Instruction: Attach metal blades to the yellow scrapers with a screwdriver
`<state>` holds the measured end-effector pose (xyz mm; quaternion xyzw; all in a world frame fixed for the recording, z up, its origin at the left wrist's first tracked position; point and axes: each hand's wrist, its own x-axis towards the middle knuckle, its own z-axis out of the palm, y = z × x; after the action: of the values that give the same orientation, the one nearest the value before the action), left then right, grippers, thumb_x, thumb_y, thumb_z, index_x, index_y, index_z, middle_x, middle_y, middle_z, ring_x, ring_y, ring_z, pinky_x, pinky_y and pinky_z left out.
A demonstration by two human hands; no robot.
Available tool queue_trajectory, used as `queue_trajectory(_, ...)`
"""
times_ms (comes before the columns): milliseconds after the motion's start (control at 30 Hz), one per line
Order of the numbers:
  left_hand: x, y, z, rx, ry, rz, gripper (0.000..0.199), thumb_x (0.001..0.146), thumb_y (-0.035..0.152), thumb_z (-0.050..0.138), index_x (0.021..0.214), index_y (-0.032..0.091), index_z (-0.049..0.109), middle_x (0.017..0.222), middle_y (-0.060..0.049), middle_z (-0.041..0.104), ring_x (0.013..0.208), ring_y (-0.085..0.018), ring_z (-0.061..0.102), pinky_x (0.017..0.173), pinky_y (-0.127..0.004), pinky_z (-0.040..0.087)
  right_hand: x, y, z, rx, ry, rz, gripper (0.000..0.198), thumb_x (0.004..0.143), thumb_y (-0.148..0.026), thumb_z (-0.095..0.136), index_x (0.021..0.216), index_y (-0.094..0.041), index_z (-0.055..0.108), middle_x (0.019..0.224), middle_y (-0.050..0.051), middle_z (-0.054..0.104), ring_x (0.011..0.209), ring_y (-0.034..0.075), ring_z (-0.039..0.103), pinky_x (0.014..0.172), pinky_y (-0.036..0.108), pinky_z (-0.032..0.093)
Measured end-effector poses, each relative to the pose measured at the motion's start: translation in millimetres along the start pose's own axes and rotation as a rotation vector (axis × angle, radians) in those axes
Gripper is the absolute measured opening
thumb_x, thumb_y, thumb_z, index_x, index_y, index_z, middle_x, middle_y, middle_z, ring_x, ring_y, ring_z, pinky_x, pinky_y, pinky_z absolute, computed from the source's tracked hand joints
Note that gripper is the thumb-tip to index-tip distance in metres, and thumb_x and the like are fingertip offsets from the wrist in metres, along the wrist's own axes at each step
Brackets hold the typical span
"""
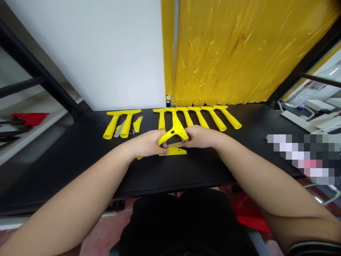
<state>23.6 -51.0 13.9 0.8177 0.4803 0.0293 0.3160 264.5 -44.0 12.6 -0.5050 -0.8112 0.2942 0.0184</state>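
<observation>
Just in front of me, both hands are closed around a yellow scraper handle (174, 131) with a forked head. My left hand (150, 143) grips its left end, the fingertips low by a flat yellow blade cover (177, 151) lying on the table. At the other end, my right hand (199, 137) pinches the head's right tip. A thin metal blade (174, 144) spans the gap between my fingertips, under the head. Fingers partly hide where the blade and head meet.
Several yellow scraper handles (217, 121) lie in a row along the back of the black table (197, 174). Two more handles (126, 124) are at the left, beside a small yellow cover (137, 124). A white panel (106, 53) and yellow plastic sheeting (226, 53) stand behind.
</observation>
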Motion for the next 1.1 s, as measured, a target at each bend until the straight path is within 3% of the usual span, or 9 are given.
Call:
queue_trajectory(133,-1.7,2.4,-0.4,0.099,0.057,0.008,0.03,0.075,0.041,0.077,0.092,0.024,0.059,0.1,-0.003,0.072,0.089,-0.024,0.067,0.073,-0.034,0.046,1.1,2.6,1.5,0.05,0.011,-0.073,0.019,0.081,-0.021,0.074,0.099,-0.021,0.07,0.098,0.002,0.075,0.087,0.018,0.067,0.072,0.026,0.047)
queue_trajectory(333,-4.7,3.5,-2.4,0.176,0.07,-0.059,0.041,0.074,0.053,0.078,0.094,0.024,0.058,0.101,-0.004,0.073,0.088,-0.026,0.067,0.069,-0.034,0.044,3.1,0.7,3.3,-0.08,0.047,0.047,0.015,0.079,-0.028,0.078,0.082,-0.022,0.064,0.084,0.002,0.069,0.072,0.017,0.06,0.058,0.028,0.04)
queue_trajectory(1100,-7.0,8.7,-1.1,0.28,0.046,-0.095,0.037,0.081,0.053,0.073,0.092,0.023,0.053,0.101,-0.006,0.071,0.088,-0.027,0.067,0.068,-0.034,0.043,4.1,4.5,4.3,-0.009,0.074,-0.048,0.022,0.075,-0.018,0.077,0.079,-0.022,0.056,0.08,-0.002,0.065,0.069,0.014,0.055,0.059,0.028,0.039)
